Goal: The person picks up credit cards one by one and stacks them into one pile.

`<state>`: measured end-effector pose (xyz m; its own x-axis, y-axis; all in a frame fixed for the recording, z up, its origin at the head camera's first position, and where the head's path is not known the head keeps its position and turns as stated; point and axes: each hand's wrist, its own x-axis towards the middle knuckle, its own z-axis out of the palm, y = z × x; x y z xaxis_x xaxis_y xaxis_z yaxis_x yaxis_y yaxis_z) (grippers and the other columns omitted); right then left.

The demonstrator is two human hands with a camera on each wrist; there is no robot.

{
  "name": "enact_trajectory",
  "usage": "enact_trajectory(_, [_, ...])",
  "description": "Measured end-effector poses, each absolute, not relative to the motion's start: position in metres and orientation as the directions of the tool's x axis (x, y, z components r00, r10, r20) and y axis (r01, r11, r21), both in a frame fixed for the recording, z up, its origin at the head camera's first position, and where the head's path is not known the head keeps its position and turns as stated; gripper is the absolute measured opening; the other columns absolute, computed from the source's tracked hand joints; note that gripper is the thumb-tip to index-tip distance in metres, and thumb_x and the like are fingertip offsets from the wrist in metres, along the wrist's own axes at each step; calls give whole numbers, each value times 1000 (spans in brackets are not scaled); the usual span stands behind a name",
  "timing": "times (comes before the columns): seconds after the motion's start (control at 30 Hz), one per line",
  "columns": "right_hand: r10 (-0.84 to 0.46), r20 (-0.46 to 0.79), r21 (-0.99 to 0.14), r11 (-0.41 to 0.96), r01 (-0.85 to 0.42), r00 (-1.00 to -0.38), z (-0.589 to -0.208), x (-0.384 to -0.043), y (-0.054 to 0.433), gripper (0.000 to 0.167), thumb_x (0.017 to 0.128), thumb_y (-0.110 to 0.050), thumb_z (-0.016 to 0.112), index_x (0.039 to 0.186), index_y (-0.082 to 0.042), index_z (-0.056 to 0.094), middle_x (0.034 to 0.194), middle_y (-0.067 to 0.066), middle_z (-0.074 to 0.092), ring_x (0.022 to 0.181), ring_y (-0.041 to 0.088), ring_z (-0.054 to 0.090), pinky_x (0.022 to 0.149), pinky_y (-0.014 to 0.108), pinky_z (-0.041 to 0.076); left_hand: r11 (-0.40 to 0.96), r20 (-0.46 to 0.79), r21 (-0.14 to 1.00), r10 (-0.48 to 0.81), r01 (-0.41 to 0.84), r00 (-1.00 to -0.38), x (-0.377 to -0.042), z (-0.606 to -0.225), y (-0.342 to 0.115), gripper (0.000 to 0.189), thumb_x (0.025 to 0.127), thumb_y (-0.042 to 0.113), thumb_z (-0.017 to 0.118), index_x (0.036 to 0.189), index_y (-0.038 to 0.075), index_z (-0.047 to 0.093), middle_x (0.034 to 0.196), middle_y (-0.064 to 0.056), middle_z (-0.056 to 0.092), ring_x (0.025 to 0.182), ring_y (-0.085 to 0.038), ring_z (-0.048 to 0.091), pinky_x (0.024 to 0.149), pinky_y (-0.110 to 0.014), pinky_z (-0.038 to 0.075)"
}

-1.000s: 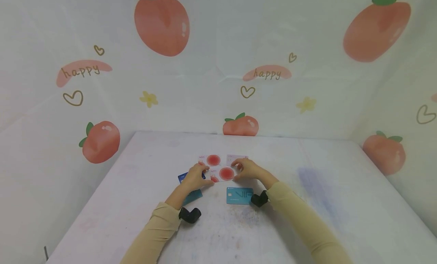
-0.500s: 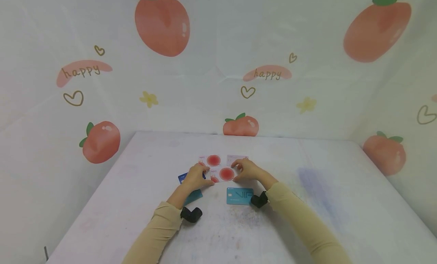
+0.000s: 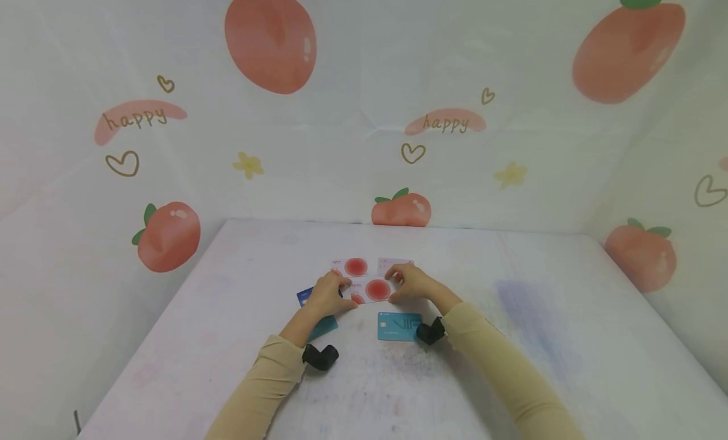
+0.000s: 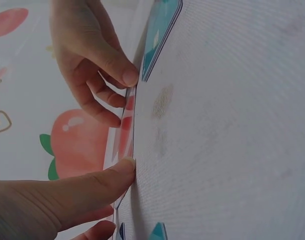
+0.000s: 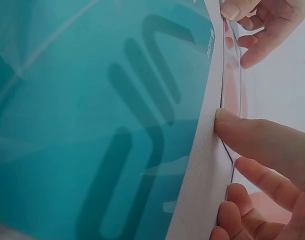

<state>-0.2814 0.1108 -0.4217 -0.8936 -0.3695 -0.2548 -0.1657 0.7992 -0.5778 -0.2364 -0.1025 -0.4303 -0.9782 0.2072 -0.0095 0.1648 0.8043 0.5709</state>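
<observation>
A: Where is the front red-circle card (image 3: 370,291) held?
B: Mid-worktop (image 3: 625,364); its left end is pinched in the left hand (image 3: 327,294)'s grip, its right end in the right hand (image 3: 416,283)'s.
A: How is this best done?
B: Pressure should be matched, so bowing is avoided.
A: And room?
B: The far edge is neighboured by the rear red-circle card (image 3: 355,267) and a pale pink card (image 3: 392,263), the near side by the teal VIP card (image 3: 397,326); more room is offered rightward.
</observation>
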Motion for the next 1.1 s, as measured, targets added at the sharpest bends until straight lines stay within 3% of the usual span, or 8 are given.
enact_trajectory(0.47, [-393,-210,-590,781,-204,-895,-420,-282,111,42,71,-15,80,106,-10,58,104,11,58,93,21,51,83,35,51,813,-19,558,212,166,-977,-238,-429,-102,54,72,22,80,118,-1,62,91,-10,57,81,-18,46,69,-28,44])
enact_trajectory(0.97, [-446,-134,-574,763,-298,-885,-420,-283,115,42,69,-17,81,104,-6,60,101,10,58,90,20,51,83,34,49,793,-13,587,212,164,-977,-236,-430,-99,56,73,18,79,120,-4,59,109,-16,58,97,-25,51,89,-41,48])
enact_trajectory(1.1, [-456,-123,-585,751,-307,-882,-419,-282,117,43,69,-17,81,105,-5,60,101,11,58,89,21,51,83,34,49,800,1,574,214,176,-977,-236,-429,-99,56,73,20,79,120,-3,60,108,-15,58,97,-26,51,89,-41,48])
